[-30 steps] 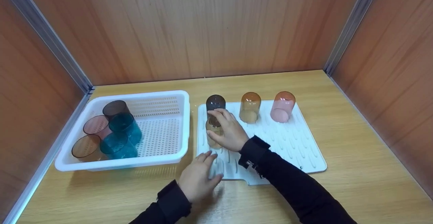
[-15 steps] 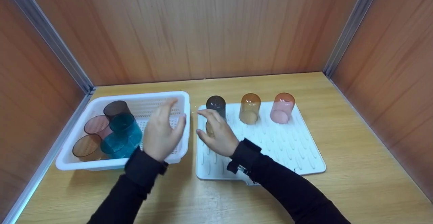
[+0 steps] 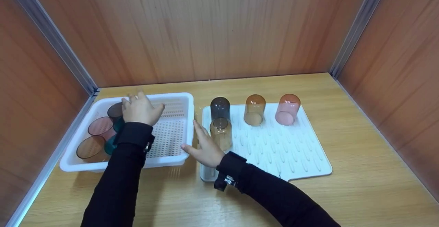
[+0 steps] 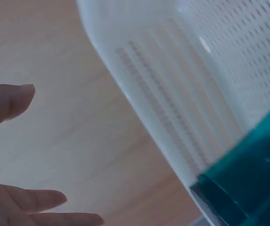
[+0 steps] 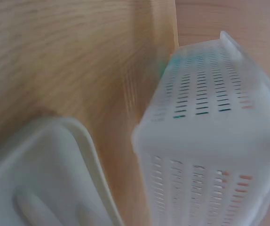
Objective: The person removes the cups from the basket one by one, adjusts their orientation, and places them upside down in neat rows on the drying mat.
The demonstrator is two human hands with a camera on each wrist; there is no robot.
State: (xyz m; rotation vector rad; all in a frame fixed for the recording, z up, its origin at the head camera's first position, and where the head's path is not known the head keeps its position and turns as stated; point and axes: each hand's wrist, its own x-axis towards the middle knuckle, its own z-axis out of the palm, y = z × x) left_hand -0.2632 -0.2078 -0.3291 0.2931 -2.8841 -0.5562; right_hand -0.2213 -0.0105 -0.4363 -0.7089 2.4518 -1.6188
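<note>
My left hand [image 3: 142,111] hovers over the white basket [image 3: 189,127] with its fingers spread, holding nothing. Beneath and beside it stand a dark brown cup [image 3: 114,111], a pink cup [image 3: 101,127], an amber cup [image 3: 90,148] and teal cups, one teal cup [image 4: 248,174] showing at the left wrist view's lower right. My hand and sleeve partly hide the teal ones. Between basket and drying mat [image 3: 274,151], my right hand [image 3: 207,150] has straight fingers and an empty grasp. Close to its fingers, a pale amber cup [image 3: 221,138] stands upside down on the mat.
Along the mat's back edge, a dark cup [image 3: 220,107], an orange-amber cup [image 3: 254,111] and a pink cup [image 3: 287,110] stand upside down in a row. Wood-grain panels [image 3: 212,31] enclose the table [image 3: 192,199] at the back and both sides.
The left hand has moved from the mat's front edge up and left to over the basket. The right hand has left the pale amber cup and shifted left and slightly down.
</note>
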